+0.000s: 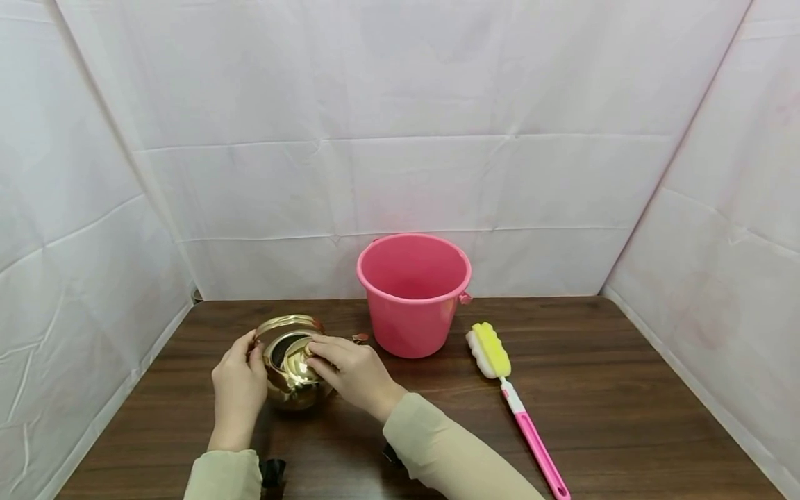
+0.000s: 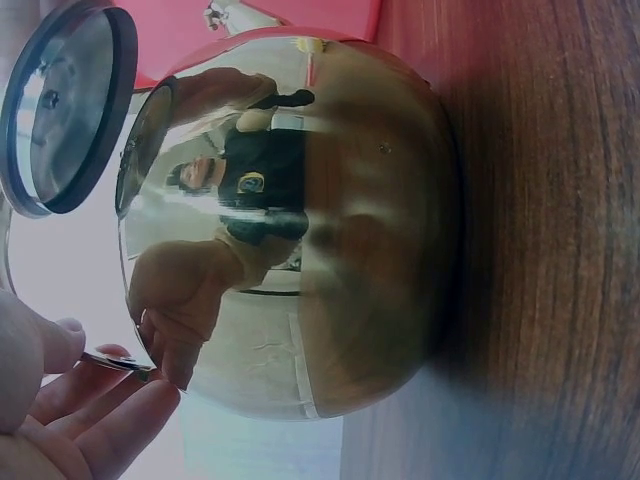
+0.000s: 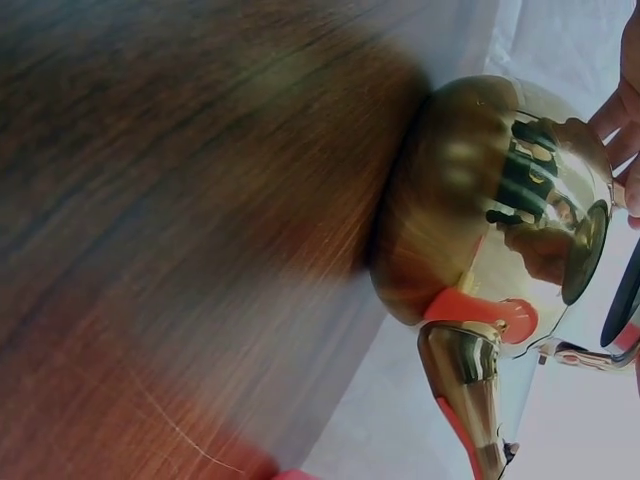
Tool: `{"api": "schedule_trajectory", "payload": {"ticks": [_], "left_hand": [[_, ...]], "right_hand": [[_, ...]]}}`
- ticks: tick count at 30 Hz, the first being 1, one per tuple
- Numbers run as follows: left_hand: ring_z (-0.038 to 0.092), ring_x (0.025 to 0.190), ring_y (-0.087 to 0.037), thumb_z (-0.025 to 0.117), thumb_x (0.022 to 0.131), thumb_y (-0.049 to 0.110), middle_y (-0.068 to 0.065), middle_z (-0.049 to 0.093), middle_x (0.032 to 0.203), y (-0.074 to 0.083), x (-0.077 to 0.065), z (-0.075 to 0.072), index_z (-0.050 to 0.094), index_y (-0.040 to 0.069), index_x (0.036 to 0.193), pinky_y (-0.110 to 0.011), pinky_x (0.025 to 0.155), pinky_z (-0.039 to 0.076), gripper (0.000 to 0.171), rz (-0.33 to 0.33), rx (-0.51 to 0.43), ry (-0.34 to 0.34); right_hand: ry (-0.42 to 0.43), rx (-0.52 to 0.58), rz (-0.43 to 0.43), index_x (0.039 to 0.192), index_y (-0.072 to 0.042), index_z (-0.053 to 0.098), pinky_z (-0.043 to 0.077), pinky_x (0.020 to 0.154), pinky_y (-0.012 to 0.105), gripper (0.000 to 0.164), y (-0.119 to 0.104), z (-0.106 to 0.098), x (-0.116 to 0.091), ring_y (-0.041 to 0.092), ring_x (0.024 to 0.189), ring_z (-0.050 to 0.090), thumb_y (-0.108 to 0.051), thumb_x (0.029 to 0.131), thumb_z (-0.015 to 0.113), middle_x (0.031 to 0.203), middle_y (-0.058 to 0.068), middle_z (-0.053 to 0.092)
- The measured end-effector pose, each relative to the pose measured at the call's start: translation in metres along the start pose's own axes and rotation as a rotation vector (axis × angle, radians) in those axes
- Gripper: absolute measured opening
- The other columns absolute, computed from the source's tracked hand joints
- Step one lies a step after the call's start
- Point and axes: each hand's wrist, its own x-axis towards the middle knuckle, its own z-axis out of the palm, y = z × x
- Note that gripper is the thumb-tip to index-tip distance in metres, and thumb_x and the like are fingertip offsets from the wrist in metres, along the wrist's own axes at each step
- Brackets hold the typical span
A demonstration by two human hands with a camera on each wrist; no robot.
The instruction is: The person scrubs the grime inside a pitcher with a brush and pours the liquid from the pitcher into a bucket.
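Observation:
A shiny gold kettle (image 1: 289, 397) stands upright on the table at the left, its round mouth uncovered. My left hand (image 1: 240, 389) pinches the left side of its arched handle (image 1: 290, 321) between thumb and fingers. With my right hand (image 1: 357, 371) I hold the gold lid (image 1: 296, 364) by its knob, tilted just over the mouth. The dark-rimmed underside of the lid (image 2: 68, 105) shows in the left wrist view, apart from the kettle body (image 2: 370, 230). In the right wrist view the spout (image 3: 462, 380) points away from the body.
Behind and right of the kettle stands a pink bucket (image 1: 409, 326). A brush with a yellow and white sponge head (image 1: 490, 351) and pink handle (image 1: 539, 448) lies at the right on the dark wooden table (image 1: 625, 410). White cloth (image 1: 412, 139) encloses the back and sides.

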Motion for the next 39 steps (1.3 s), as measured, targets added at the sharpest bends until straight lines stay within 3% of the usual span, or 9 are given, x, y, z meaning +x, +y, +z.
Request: {"api": "schedule_trajectory", "payload": {"ticks": [10,24,39], "left_hand": [[0.063,0.085,-0.044,0.057,0.088,-0.006,-0.03,0.066,0.096,-0.002,0.002,0.003,0.062,-0.011,0.108,-0.054,0.072,0.051,0.021,0.005,-0.016,0.005],[0.064,0.083,-0.044,0.057,0.089,-0.005,-0.032,0.065,0.096,-0.005,-0.005,-0.004,0.062,-0.011,0.11,-0.055,0.068,0.052,0.023,-0.005,0.001,-0.022],[0.064,0.082,-0.044,0.057,0.09,-0.004,-0.032,0.065,0.095,-0.002,0.0,-0.002,0.061,-0.012,0.112,-0.055,0.067,0.052,0.023,0.009,-0.004,-0.033]], "right_hand": [[-0.007,0.034,0.004,0.102,-0.008,0.072,0.051,0.087,0.017,0.024,0.004,-0.005,-0.005,0.011,0.098,0.068,-0.016,0.08,0.076,0.103,0.005,0.072],[0.002,0.073,0.007,0.101,-0.006,0.073,0.051,0.086,0.018,0.027,0.002,-0.009,-0.019,0.012,0.097,0.069,-0.015,0.076,0.079,0.101,0.005,0.073],[0.017,0.099,-0.012,0.102,-0.004,0.072,0.052,0.085,0.019,0.031,0.014,-0.016,-0.025,0.014,0.097,0.069,-0.012,0.073,0.08,0.103,0.009,0.072]]}}
